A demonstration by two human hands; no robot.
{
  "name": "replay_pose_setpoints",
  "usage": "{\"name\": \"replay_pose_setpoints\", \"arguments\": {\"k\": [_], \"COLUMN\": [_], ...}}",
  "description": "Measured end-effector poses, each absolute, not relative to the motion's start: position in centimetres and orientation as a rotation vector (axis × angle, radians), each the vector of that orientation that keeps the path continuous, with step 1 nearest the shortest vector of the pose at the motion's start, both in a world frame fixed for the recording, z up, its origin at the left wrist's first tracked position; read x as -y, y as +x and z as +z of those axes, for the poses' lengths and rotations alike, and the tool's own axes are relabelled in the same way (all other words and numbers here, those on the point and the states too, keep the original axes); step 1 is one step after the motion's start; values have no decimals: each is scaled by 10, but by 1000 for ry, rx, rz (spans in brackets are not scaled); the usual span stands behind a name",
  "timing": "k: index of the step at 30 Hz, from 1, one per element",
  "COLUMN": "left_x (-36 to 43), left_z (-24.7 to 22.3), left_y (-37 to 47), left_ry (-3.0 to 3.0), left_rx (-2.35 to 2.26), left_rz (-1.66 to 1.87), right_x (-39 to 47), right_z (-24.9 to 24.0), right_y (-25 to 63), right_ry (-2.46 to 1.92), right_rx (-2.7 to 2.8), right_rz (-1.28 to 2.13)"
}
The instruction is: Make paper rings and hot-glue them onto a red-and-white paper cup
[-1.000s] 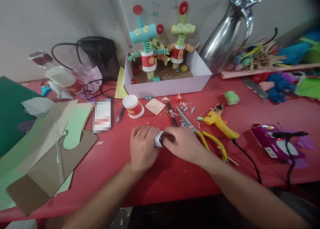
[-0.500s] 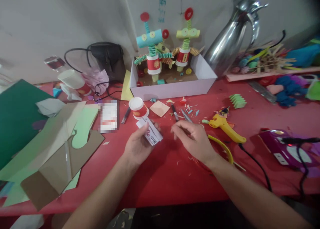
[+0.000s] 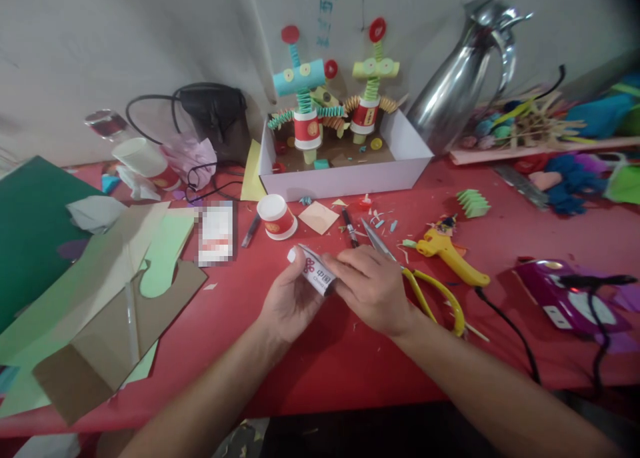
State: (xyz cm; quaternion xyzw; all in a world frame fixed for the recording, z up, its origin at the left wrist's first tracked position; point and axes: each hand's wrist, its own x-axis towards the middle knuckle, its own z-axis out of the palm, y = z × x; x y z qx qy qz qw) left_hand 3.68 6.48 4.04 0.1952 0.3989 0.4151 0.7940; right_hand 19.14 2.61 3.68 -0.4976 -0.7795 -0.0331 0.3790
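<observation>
In the middle of the view, my left hand (image 3: pixel 290 305) is closed round a small white printed card (image 3: pixel 316 275) with a red knot-like logo and black lettering. The card looks bent into a curve. At its right edge the fingers of my right hand (image 3: pixel 375 285) are pinched on it. A paper cup (image 3: pixel 277 217) in red and white stands upside down just beyond my left hand. Yellow-handled scissors (image 3: pixel 455 311) lie partly beneath my right hand, blades pointing away. Between cup and scissors are a square piece of beige paper (image 3: pixel 319 218) and a dark pen (image 3: pixel 349 228).
Behind stands a white box (image 3: pixel 345 181) with paper-cup figures. A steel jug (image 3: pixel 450 78) leans at the back right. On the right lie a yellow glue gun (image 3: pixel 455 255) and a purple power strip (image 3: pixel 570 298) with cords. Cut cardboard (image 3: pixel 95 365) covers the left.
My right hand has moved left and taken hold of the card. The card has shifted slightly right and down and now appears curved. More of the scissors shows.
</observation>
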Motion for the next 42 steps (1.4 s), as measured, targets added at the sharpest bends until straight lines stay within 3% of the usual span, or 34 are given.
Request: {"name": "replay_pose_setpoints", "arguments": {"k": [12,17,21,25,29,34,42], "left_x": [-68,-69,-67,-69,-70,-68,-72], "left_z": [34,37,37,27,16,13,17], "left_y": [32,25,26,28,31,37,28], "left_ry": [516,1488,2184,1877,1402,1325,1320], "left_rx": [-916,-1078,-1069,-1166,-1115,-1043,-1017], "left_rz": [869,1055,896,917,983,1027,970], "right_x": [-29,-31,-33,-18,23,63,58], "right_z": [34,36,48,67,57,22,24], "right_y": [195,199,200,224,266,287,280], "right_ry": [-1240,-1336,-1408,-1504,-1906,-2033,-2125], "right_rx": [1684,1653,1584,1683,1882,2000,1816], "right_rz": [247,274,507,763,321,129,402]}}
